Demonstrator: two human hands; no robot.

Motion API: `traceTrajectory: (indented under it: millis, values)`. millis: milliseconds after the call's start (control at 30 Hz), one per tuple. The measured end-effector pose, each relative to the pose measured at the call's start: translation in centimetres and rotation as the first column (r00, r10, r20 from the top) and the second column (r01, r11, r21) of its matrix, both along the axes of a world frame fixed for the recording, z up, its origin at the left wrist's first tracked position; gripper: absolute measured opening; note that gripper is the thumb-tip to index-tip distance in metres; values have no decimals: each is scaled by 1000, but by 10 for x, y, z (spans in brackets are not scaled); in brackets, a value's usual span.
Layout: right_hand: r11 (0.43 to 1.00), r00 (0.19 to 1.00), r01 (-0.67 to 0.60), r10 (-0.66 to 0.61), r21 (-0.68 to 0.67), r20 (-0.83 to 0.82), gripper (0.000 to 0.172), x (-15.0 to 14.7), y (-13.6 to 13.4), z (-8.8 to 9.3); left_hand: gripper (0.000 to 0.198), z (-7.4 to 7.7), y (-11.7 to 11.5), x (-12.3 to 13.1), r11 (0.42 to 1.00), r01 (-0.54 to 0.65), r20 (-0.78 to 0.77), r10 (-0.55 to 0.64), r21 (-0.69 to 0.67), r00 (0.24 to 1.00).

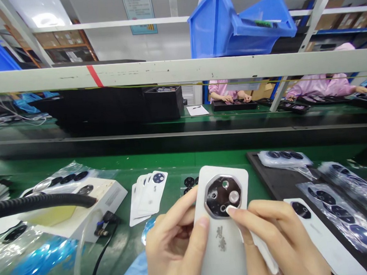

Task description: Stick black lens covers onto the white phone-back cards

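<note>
— Hands check: your left hand [177, 246] grips the white phone back [222, 258], thumb on its face, fingers curled behind. Your right hand [282, 235] is curled around a white stick [265, 252], type unclear, with the index fingertip [232, 211] on the lower right of the metal camera ring [223, 196]. Correct?

— Correct. Phone back sits centre, held up over the near edge of the green bench. Step in hand reads as fingertip work on that ring.

— Room for your next move?

— Tight on both sides. Left: black corrugated hose [36, 204] lies across a white box [91, 204], with film sheets of black lens covers [65, 178] beside it. Just far of your left hand: fanned white printed cards [148, 199]. Right: black tray [265, 170] holds a white card [317, 233] and more film sheets [344, 215], close to your right wrist.

— Far side?

— Conveyor, then pink sleeves [224, 88] of a co-worker, apart from you.
</note>
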State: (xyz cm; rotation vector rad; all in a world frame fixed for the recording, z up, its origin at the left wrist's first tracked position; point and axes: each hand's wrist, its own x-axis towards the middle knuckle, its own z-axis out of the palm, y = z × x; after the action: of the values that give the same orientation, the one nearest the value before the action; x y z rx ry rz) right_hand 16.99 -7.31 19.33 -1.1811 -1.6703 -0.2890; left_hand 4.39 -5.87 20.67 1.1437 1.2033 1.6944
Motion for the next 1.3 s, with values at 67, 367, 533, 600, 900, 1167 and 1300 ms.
traceTrajectory:
  millis: [67,367,533,600,900,1167,1300]
  values:
    - [1000,1000,25,-25,16,18,29,-1,1,-4,25,-1,-2,2,999,-36,16,36,28,999]
    - [999,976,18,-28,51,215,40,4,6,-12,26,-6,-2,3,988,-145,-43,147,49,988]
    - [997,973,-17,0,73,229,40,5,8,-12,26,-5,-2,4,988,-124,-6,125,86,992]
    - [997,976,-26,9,74,217,39,5,8,-13,25,-4,-3,5,990,-114,13,113,88,994]
    - [992,987,-122,121,9,102,30,12,10,-2,26,-3,-2,7,990,-110,74,103,92,992]
    - [833,699,-553,451,-20,-555,9,24,26,10,34,1,9,2,999,2,135,5,-47,991]
    - [803,640,-592,410,-76,-650,7,25,29,4,35,4,12,-1,999,3,137,5,-53,991]
